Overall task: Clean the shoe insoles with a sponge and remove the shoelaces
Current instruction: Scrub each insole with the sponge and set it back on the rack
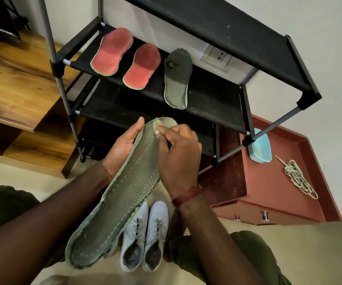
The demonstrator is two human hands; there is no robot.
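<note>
Left hand (122,145) cradles the grey-green insole (124,194) from underneath, with my fingers wrapped behind it and my thumb along its left edge. The insole is off the floor and tilted, toe end up toward the rack (207,103) and heel end down near my left knee.

Right hand (178,155): my fingers pinch a small yellowish sponge (157,128) and press it on the toe end of that insole. Most of the sponge is hidden under my fingertips.

Rack, middle shelf: two red insoles (112,51) (142,65) lie side by side, with a second grey-green insole (177,79) to their right. All three lie flat and apart from each other.

White shoes (145,233) stand as a pair on the floor between my knees, toes toward the rack. Laces are still threaded in both.

Low red bench (269,192), right of the rack: a blue tub (260,147) sits at its back edge behind the rack leg. A loose bundle of pale shoelaces (297,177) lies near the tub without touching it.
</note>
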